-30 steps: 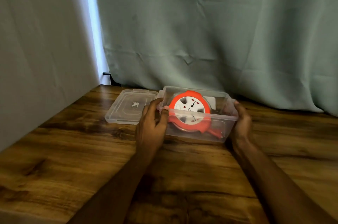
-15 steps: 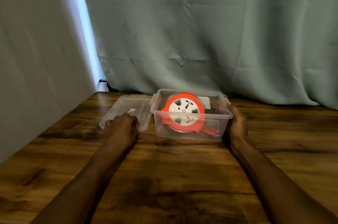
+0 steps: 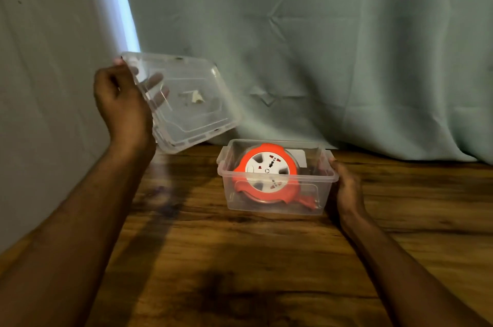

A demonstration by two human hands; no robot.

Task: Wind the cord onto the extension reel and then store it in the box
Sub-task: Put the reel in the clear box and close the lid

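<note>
Now left hand (image 3: pixel 121 102) holds lid (image 3: pixel 186 102) tilted, prob. mid-air.

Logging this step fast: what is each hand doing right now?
Left hand: closed on the clear lid, held up in the air.
Right hand: pressed against the box at its right end, steadying it; holds nothing.

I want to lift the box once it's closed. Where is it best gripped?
Take the clear box by its two short ends, under the out-turned rim, one hand from each side. The rim gives fingers a ledge, while the smooth walls look slippery. The right hand is already at the right end; the left hand holds the lid.
</note>
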